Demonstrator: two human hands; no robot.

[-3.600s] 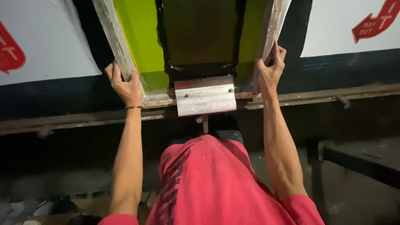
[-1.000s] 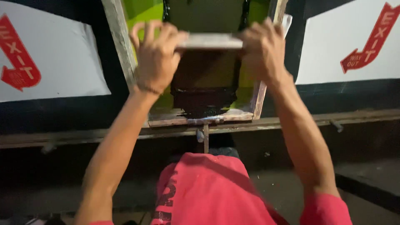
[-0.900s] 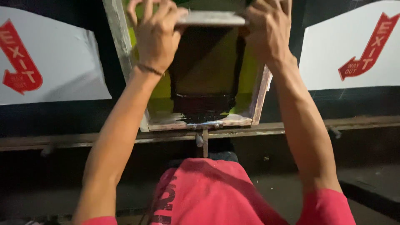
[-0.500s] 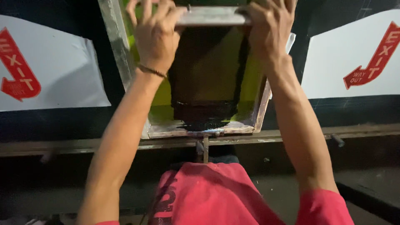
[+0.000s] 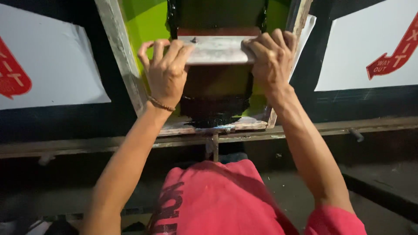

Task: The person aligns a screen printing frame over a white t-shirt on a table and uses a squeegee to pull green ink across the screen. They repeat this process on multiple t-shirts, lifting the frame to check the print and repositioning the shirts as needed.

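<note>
Since half a second ago, both hands — left [image 5: 166, 72], right [image 5: 271, 58] — grip tight the squeegee [image 5: 216, 49] (drawn nearer).

Left hand [image 5: 167, 72] and right hand [image 5: 272, 56] both clamp the squeegee [image 5: 216, 49], which spans nearly the whole screen opening between the frame rails. Left rail [image 5: 119, 56] sits just beside the left hand; right rail [image 5: 300, 17] touches or nearly touches the right knuckles, so no side room. Toward the body, open mesh [image 5: 217, 82] runs down to a pool of dark ink [image 5: 213, 116], then the near frame bar [image 5: 213, 128] blocks. White printed sheets [image 5: 48, 61] [image 5: 370, 48] lie flat on the surface either side, open above.
</note>
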